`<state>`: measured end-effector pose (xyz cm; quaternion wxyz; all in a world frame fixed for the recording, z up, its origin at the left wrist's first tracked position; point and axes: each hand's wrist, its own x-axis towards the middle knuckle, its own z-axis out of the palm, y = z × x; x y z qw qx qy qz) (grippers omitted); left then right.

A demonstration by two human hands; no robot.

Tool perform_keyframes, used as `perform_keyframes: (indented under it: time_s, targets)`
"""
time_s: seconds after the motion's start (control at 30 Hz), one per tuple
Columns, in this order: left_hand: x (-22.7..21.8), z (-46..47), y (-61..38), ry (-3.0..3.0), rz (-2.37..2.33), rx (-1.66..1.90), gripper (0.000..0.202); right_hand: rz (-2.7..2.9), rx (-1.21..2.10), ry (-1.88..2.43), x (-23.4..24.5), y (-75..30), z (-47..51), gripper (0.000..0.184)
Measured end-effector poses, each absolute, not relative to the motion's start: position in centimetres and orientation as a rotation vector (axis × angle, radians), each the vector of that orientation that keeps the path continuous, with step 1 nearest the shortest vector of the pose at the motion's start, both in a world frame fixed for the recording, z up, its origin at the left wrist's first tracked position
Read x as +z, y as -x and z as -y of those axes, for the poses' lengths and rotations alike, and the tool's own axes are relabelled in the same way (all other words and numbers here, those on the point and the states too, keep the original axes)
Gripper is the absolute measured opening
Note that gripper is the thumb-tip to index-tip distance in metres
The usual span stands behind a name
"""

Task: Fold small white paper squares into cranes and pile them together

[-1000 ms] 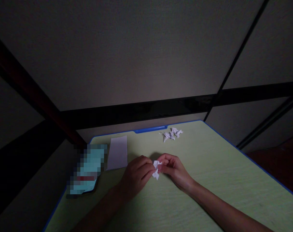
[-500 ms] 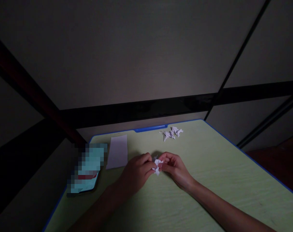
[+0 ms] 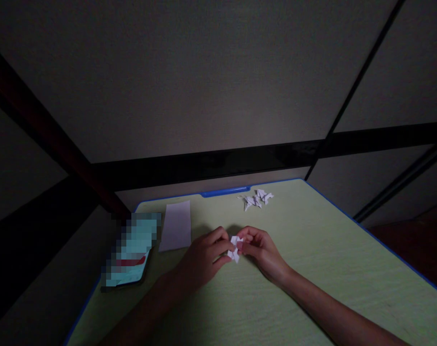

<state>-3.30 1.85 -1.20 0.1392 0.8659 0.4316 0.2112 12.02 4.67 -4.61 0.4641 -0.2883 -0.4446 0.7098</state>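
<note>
Folded paper [image 3: 234, 255]; right hand [image 3: 262, 249] in pinch

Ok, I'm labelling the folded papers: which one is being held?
The folded piece between the left hand and right hand; the other folded papers lie together farther off on the table, untouched.

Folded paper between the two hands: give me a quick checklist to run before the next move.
1. Left hand on the small folded paper: ok, fingers at its left side.
2. Right hand on it: ok, thumb and fingers at its right side.
3. Folds neat: cannot tell, too small and partly covered.
4. Folded pieces near the table's far edge, apart from the hands: ok.
5. Phone apart from the hands: ok.
6. Left hand off the flat sheet: cannot tell, they nearly meet in view.
</note>
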Motion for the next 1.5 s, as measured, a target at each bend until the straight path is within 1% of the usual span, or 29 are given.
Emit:
perform_keyframes:
  time_s: [0.2,0.27,0.37,0.47,0.53,0.67,0.83,1.03,1.23,1.37,1.5]
  targets:
    - [-1.3,-2.0,3.5,-2.758,-1.306,0.634,0.01,1.066,1.794,0.699,-4.6,-12.0,-4.8,0.01]
    - [-1.4,-2.0,3.6,-2.886,-1.31,0.647,0.013,1.055,1.803,0.697,-4.6,-12.1,-4.8,0.01]
    - [-1.6,-1.9,3.5,-3.053,-1.252,0.657,0.019,1.051,1.815,0.7,-4.8,-12.1,-4.9,0.01]
    - [-1.8,-2.0,3.4,-3.091,-1.211,0.602,0.018,1.074,1.825,0.694,-4.8,-12.1,-4.8,0.009]
    - [-1.7,-2.1,3.3,-2.996,-1.25,0.564,0.015,1.099,1.827,0.691,-4.7,-12.1,-4.8,0.008]
    - [-1.4,-2.1,3.3,-2.617,-1.308,0.496,0.003,1.178,1.795,0.694,-4.4,-12.0,-4.6,0.009]
    - [-0.7,-2.0,3.7,-2.345,-1.258,0.532,0.005,1.218,1.749,0.723,-4.2,-11.9,-4.5,0.009]
    - [-0.8,-2.2,3.5,-2.155,-1.201,0.719,0.007,1.196,1.751,0.727,-4.5,-11.8,-4.7,0.009]
    - [-3.1,-2.5,2.2,-1.724,-1.547,1.218,0.016,1.065,1.673,0.79,-5.1,-11.7,-4.9,0.015]
    - [-4.1,-2.7,1.6,-1.349,-1.38,1.16,0.009,0.999,1.685,0.816,-5.0,-11.8,-4.9,0.017]
    - [-3.8,-2.7,1.5,-1.227,-1.284,1.107,0.011,1.012,1.683,0.784,-4.9,-11.7,-4.8,0.018]
